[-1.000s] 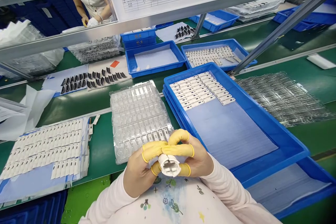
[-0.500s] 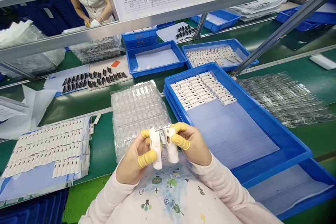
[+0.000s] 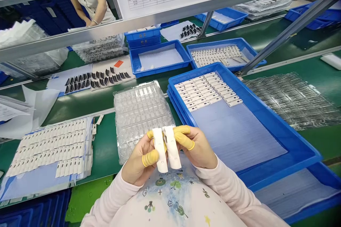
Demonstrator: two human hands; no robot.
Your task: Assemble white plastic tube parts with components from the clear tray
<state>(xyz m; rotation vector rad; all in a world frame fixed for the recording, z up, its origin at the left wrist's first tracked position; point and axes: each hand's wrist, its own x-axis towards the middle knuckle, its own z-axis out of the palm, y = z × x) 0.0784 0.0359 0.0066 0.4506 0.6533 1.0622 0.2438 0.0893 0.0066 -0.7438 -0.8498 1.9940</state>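
Note:
My left hand [image 3: 138, 159] pinches a narrow white plastic piece [image 3: 160, 150] with yellow finger cots. My right hand [image 3: 197, 147] grips a second white plastic piece [image 3: 172, 148] right beside it. Both pieces stand roughly upright and side by side, close in front of my chest. Just behind them lies a stack of clear blister trays [image 3: 142, 113]. To the right is a big blue tray [image 3: 266, 124] with rows of white pieces [image 3: 206, 92] at its far end.
White pieces on blue sheets [image 3: 48, 152] lie at the left. Black parts [image 3: 96, 78] sit on white paper further back. More blue trays [image 3: 158, 58] and clear trays [image 3: 290, 99] stand around. A metal rail [image 3: 106, 32] with a posted sheet crosses overhead. Another person [image 3: 93, 0] works behind it.
A second ago my hands held the pieces together end-on as one bundle. They then drew them apart into two upright pieces; now the two sit closer together and slightly lower.

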